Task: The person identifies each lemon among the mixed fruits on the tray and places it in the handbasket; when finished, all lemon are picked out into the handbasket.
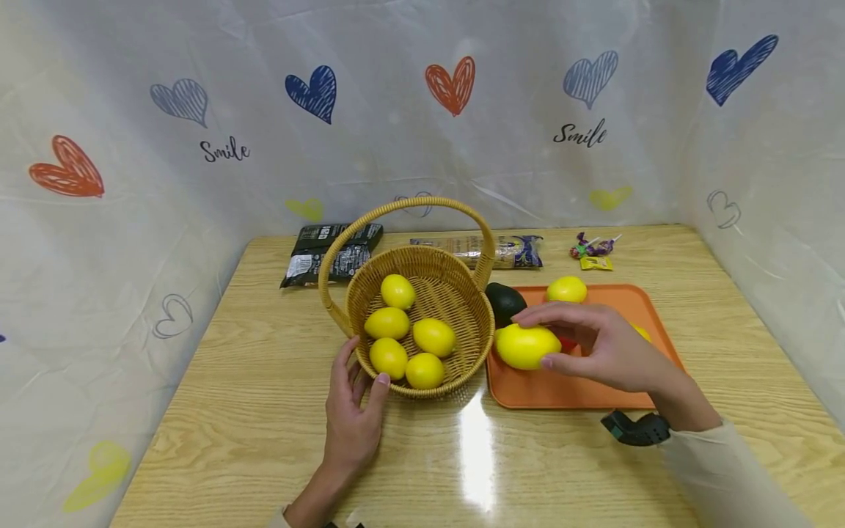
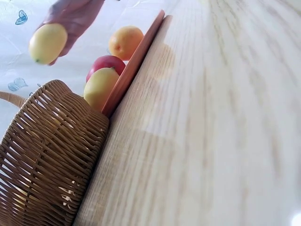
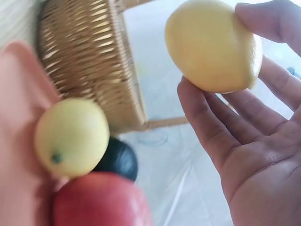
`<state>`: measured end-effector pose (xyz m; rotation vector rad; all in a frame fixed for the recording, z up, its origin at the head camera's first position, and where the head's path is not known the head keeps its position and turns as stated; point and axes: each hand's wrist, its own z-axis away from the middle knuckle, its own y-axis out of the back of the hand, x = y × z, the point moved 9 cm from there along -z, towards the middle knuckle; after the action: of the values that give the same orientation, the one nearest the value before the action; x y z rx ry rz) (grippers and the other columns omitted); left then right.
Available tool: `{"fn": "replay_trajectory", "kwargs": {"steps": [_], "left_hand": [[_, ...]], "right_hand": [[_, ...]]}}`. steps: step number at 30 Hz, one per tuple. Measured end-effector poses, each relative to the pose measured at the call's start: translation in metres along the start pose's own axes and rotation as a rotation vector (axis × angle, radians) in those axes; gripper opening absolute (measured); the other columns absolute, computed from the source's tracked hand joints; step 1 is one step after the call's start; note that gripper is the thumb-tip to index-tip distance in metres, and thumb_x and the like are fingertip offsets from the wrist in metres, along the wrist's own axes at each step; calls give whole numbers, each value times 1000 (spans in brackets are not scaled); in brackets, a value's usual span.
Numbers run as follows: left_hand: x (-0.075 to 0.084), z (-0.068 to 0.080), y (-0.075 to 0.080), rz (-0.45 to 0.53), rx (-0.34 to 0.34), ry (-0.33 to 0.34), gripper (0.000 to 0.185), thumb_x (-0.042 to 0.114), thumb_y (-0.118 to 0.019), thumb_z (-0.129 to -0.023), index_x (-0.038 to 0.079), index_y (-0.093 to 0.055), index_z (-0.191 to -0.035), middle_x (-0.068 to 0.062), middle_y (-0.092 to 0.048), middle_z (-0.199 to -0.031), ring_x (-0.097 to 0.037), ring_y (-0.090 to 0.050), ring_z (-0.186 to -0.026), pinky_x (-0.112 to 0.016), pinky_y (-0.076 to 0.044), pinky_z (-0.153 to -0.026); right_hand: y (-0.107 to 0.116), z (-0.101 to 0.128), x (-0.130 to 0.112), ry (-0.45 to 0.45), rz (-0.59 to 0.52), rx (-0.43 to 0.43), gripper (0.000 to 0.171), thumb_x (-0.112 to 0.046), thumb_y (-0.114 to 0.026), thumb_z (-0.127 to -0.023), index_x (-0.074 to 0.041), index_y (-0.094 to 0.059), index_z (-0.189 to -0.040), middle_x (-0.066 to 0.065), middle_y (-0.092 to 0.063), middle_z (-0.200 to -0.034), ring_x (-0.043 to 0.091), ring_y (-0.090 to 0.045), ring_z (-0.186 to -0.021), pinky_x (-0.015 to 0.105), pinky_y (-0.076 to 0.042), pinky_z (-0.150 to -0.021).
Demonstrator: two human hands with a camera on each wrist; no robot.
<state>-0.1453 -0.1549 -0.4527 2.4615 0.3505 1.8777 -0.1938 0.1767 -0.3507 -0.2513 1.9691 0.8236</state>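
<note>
While aloft, lemon (image 1: pixel 527 347) (lengthwise toward basket (image 1: pixel 463 306))

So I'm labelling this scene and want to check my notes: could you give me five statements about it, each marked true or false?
1. The person's right hand holds a yellow, oval lemon. True.

2. The round, tan wicker basket contains three lemons. False: five lemons lie in it.

3. The person's left hand is at the basket's near left edge in the head view. True.

4. The flat, rectangular orange tray is left of the basket in the head view. False: it is on the right.

5. A black printed packet lies beyond the basket, toward the left, in the head view. True.
</note>
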Motion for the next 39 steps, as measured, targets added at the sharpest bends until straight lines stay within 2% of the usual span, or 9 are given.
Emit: {"fn": "replay_trajectory", "kwargs": {"steps": [5,8,14,17,21,25,27,33,39], "left_hand": [[-1,0,0,3,2,16,73,5,-66,-108,5,-28,-170,-21,-29,-176,-44,-43,-157,-19,-46,-120],[-1,0,0,9,-2,24,73,5,-66,-108,5,-28,-170,-21,-29,-177,-43,-42,-158,-19,-45,-121],[0,0,0,9,-6,32,72,6,-65,-109,5,-28,-170,-20,-28,-177,-42,-41,-159,-20,-45,-121],[1,-1,0,5,-7,29,71,6,-65,-109,6,-28,-170,-19,-28,-178,-43,-40,-159,-20,-44,-122],[2,-1,-1,8,-9,25,71,6,-65,-109,5,-28,-170,-19,-28,-178,-43,-40,-159,-19,-44,-122],[4,-1,0,9,-5,30,72,6,-66,-109,5,-28,-170,-21,-28,-177,-42,-42,-158,-19,-45,-121],[4,-1,0,9,-5,31,72,6,-66,-109,5,-28,-170,-21,-28,-177,-42,-42,-158,-19,-46,-120],[5,-1,0,12,-12,27,73,5,-65,-109,5,-27,-170,-20,-29,-177,-42,-42,-158,-21,-47,-121],[5,-1,0,17,-14,29,73,4,-65,-109,5,-27,-171,-20,-28,-177,-42,-41,-159,-20,-46,-121]], "right_hand": [[-16,-24,1,-70,-71,-87,55,4,-80,-97,-17,-67,-146,4,-68,-147,20,-71,-125,31,-65,-103],[-28,-39,5,-113,-101,-140,50,-5,-80,-100,-19,-67,-147,1,-68,-147,22,-70,-127,34,-65,-104],[-49,-64,5,-60,145,-227,41,-25,-82,-101,-27,-71,-140,-11,-72,-137,12,-69,-112,33,-62,-94],[-59,-75,5,-44,234,-263,38,-26,-82,-100,-25,-73,-137,-9,-74,-135,10,-67,-104,34,-62,-88],[-72,-87,10,-96,317,-306,36,-24,-80,-98,-20,-77,-134,-5,-76,-132,14,-67,-95,31,-60,-83],[-87,-93,12,-148,367,-363,35,-23,-80,-98,-17,-79,-132,-5,-78,-129,15,-70,-98,32,-61,-87],[-93,-94,11,-156,370,-385,36,-24,-80,-99,-16,-79,-133,-5,-78,-130,13,-71,-109,36,-63,-96],[-95,-93,10,-160,188,-387,44,-33,-79,-103,-17,-73,-144,0,-75,-142,18,-73,-124,38,-63,-107],[-54,-91,2,-116,23,-253,42,-23,-80,-103,-16,-74,-143,5,-76,-140,22,-73,-129,41,-62,-110]]}}
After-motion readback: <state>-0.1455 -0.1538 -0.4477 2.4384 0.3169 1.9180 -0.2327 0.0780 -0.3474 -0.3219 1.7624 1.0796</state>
